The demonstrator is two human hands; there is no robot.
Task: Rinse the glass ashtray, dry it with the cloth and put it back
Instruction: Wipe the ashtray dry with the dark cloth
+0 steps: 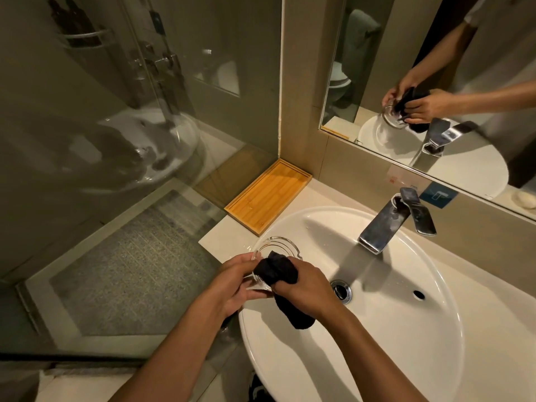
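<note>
Left hand (232, 281) grips the glass ashtray (274, 250) over the sink (406, 329) rim; right hand (307, 288) pinches a black cloth (277, 269) bunched against it.

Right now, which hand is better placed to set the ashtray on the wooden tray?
Left, probably. The left hand already grips the glass ashtray and is nearer the wooden tray; the right hand holds the cloth.

two bare forearms enter from the lower edge, ending in the left hand (232, 285) and right hand (307, 288); no rings, watch or bracelets show. the mirror reflection shows a short pale sleeve at the upper arm.
</note>
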